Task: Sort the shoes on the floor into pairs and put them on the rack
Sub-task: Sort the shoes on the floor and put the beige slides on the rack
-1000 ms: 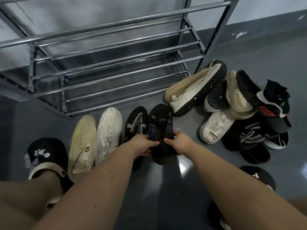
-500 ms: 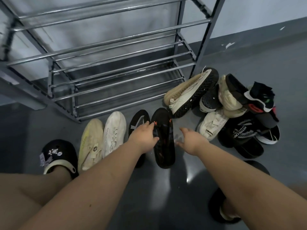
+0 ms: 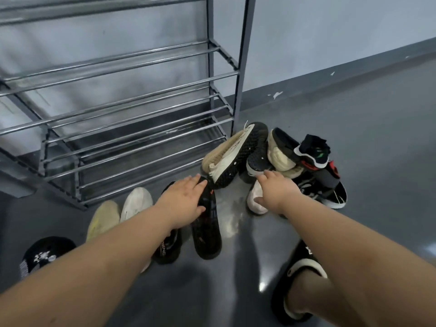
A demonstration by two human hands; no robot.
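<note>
Four shoes (image 3: 165, 218) are lying in a row on the floor before the rack (image 3: 132, 119), whose bars are carrying nothing. Your left hand (image 3: 184, 199) and right hand (image 3: 276, 190) are reaching with fingers spread, gripping nothing, toward the heap (image 3: 283, 156).

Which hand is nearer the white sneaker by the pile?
Right. The right hand hovers directly over the white sneaker, partly covering it. The left hand is off to its left, over the black shoe.
</note>
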